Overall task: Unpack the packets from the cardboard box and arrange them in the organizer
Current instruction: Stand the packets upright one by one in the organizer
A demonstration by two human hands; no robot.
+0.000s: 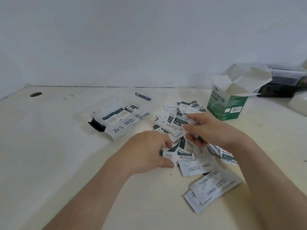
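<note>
A loose pile of white-and-green packets (197, 165) is spread over the middle of the table. My left hand (149, 151) pinches a packet (167, 156) at the pile's near left edge, thumb under it. My right hand (207, 128) is curled around several packets (178, 123) held just above the pile. The clear plastic organizer (114, 131) with black latches lies to the left, with several packets inside. The green-and-white cardboard box (230, 105) stands upright at the back right, its flaps open.
A cable hole (36, 94) sits in the table at the far left. Dark plastic containers (285, 83) stand behind the box by the wall, and a white object (299, 103) lies at the right edge. The wall runs along the back.
</note>
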